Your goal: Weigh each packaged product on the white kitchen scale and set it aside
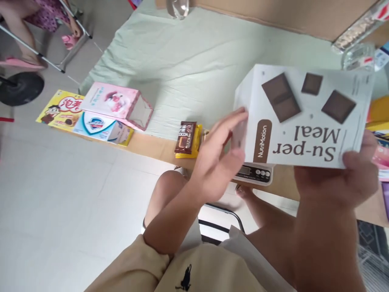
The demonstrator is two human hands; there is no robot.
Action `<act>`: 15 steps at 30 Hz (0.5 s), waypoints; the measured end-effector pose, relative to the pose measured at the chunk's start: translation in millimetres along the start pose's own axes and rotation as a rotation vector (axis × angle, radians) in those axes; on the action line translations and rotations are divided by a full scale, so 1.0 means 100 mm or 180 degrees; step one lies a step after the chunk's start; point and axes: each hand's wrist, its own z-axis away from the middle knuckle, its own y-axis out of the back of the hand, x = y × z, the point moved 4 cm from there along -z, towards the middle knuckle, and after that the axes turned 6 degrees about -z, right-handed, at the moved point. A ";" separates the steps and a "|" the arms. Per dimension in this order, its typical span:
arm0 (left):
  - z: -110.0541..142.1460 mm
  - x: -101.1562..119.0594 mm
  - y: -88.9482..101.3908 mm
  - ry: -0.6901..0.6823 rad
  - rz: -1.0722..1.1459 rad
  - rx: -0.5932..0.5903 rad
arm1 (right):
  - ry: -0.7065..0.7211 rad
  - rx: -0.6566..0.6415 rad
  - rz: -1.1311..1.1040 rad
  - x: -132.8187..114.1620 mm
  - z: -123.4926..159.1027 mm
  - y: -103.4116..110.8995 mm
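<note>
Pale floor tiles (60, 194) spread along the left, where another person's leg (18, 28) and a pink slipper (22, 62) show at the far left, near a metal frame (50, 61) and a black round base (22, 88). Next to the right, at the left end of a long surface (158, 147) largely covered by a pale green cloth (194, 61), lie a yellow pack (57, 115), a blue-and-white box (97, 126) and a pink box (111, 100), close together. Farther right, at the near edge, a brown packet (186, 138) lies on a yellow packet (197, 140); a clear vessel (179, 9) stands at the far side. Right of the packets, the left hand (216, 162) has its fingers against the left end of a white box (306, 105) marked "Su-per Meal"; whether that grip pinches it, I cannot tell. Raised above the near part of the surface, the box partly hides a scale (263, 174), its lettering upside down. At its near right corner, the right hand (360, 178) pinches it, thumb across the printed face. Beyond, at the far right, stands a clear container (358, 56).
</note>
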 end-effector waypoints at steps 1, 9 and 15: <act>-0.02 0.04 0.14 -0.0009 0.0038 0.0102 | -0.0071 -0.0159 -0.0005 0.02 -0.08 -0.17; -0.02 -0.17 1.13 0.0581 0.0368 0.1843 | -0.0735 -0.1221 0.0348 0.91 -0.81 -1.71; 0.02 -0.19 1.50 0.0818 0.0679 0.2227 | -0.1285 -0.1946 0.0970 1.79 -0.99 -2.46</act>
